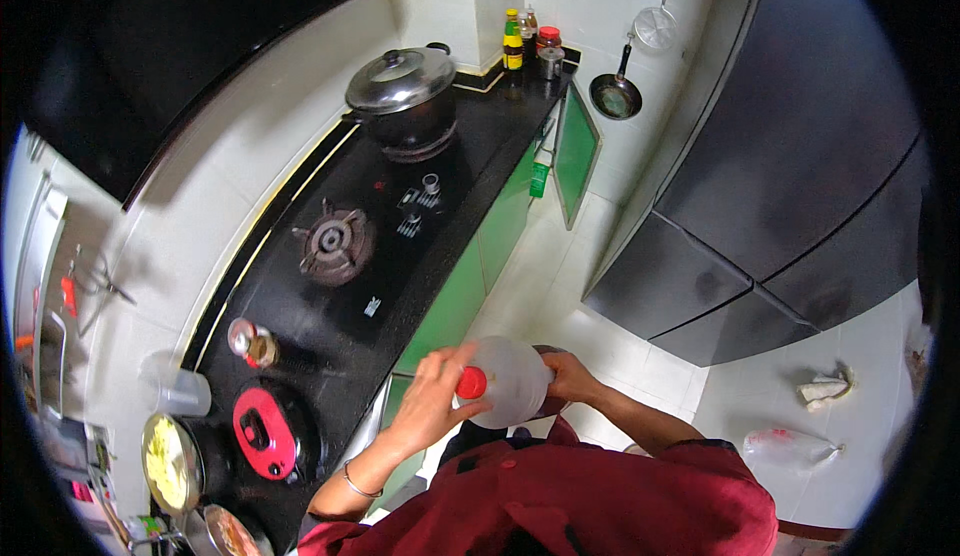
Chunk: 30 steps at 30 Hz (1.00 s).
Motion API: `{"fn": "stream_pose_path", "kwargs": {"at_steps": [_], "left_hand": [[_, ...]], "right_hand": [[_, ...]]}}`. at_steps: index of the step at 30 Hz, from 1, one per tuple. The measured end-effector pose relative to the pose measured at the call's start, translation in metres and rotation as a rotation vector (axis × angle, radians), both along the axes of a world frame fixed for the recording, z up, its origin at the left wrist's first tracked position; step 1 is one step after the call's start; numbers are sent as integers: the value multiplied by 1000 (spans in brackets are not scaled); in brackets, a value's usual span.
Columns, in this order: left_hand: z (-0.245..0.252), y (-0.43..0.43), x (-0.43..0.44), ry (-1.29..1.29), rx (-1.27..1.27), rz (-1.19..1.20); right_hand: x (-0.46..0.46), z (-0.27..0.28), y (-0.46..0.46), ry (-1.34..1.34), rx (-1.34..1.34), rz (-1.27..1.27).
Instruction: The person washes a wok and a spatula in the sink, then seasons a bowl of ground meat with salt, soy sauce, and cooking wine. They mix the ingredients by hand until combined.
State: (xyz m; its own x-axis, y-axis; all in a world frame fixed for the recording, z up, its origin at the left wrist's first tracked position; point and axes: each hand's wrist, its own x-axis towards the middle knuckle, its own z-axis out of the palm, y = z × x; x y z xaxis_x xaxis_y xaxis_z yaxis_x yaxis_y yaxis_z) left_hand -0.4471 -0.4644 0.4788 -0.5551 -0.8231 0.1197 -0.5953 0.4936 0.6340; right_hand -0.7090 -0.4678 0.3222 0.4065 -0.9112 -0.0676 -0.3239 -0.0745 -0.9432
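A translucent plastic jug (510,387) with a red screw cap (471,383) is held in front of my body, beyond the counter's front edge. My left hand (435,398) is at the cap end, its fingers spread around the cap and the jug's shoulder; whether they grip the cap is unclear. On the jug's far side, my right hand (571,377) holds it, with the fingertips hidden behind it. A dark reddish-brown rounded object (553,404) shows behind the jug, near my right hand; what it is cannot be told.
A gas burner (332,237) and a lidded pot (409,110) occupy the black counter. Nearer are small jars (255,344), a red-and-black appliance (265,434), a bowl of chopped yellow-green food (166,466) and a bowl of meat (229,532). A green cabinet door (576,155) stands open; a dark refrigerator (750,203) stands right.
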Motion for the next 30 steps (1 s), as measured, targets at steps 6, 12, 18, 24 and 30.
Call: {"fn": "stream_pose_path", "kwargs": {"at_steps": [6,12,18,24,30], "left_hand": [[-46,-139,-31,98,233,-22],[-72,-292,-48,55,151,103],[-117,-380,-51,119,228,261],[-160,-428,-59,271,222,545],[-170,-481,-68,-157,-175,482]], "right_hand": [[-20,-39,-113,6,162,-139],[-35,-70,-222,-360,404,-766],[-75,-189,-344,-779,525,-1267],[-136,-308,-469,-867,477,-1293],[-185,-422,-605,-754,522,-1306]]}}
